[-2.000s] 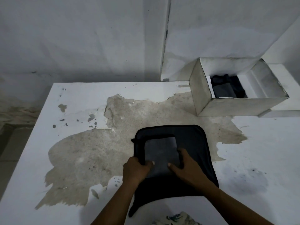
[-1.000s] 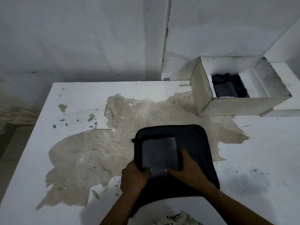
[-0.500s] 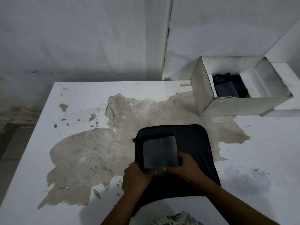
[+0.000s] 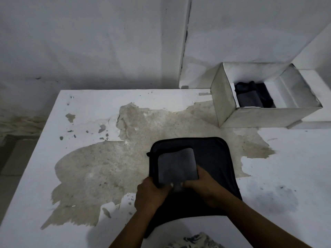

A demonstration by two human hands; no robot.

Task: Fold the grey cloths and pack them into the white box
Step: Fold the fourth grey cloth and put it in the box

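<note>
I see a white tabletop (image 4: 86, 108) (paint peeled mid-surface) against a grey wall (image 4: 89, 42). White box (image 4: 268, 116) holds folded grey cloths (image 4: 249, 101). Left hand (image 4: 150, 196) and right hand (image 4: 206, 188) both pinch a dark cloth (image 4: 213, 158).

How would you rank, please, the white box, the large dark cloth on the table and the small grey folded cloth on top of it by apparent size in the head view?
1. Large dark cloth and white box: similar, the box farther away, unranked.
2. Small grey folded cloth: clearly smallest.

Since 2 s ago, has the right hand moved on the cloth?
Yes. The right hand slid back toward the person, off the middle of the grey panel to its near edge, beside the left hand.
</note>
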